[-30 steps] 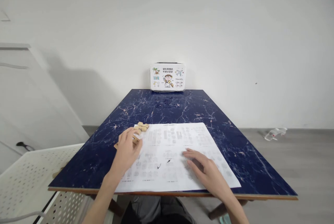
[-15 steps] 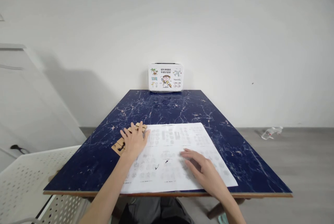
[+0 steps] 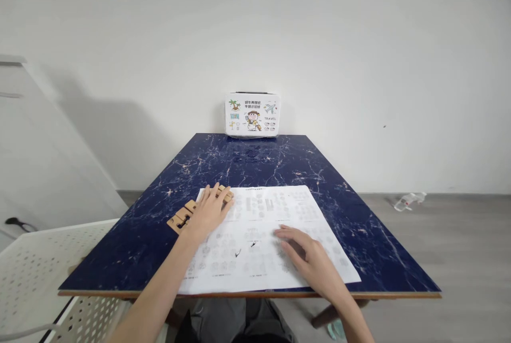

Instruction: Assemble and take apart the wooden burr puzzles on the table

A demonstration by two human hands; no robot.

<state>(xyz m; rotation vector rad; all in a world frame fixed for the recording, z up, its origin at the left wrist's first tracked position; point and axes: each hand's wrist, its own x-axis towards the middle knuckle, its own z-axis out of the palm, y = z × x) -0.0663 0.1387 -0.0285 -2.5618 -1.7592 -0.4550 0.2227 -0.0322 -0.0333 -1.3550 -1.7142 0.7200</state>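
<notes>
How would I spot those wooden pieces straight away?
Find the blue marbled table. On it lies a white printed sheet; around its left edge, partly hidden by the left hand, are the wooden pieces. Only they are tan and blocky.

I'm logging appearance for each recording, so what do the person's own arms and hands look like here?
The left hand and right hand are ungloved, with slender fingers. The left forearm and right forearm are bare as far as they show, with no sleeve in view. I can make out no watch, bracelet, ring or marking.
</notes>
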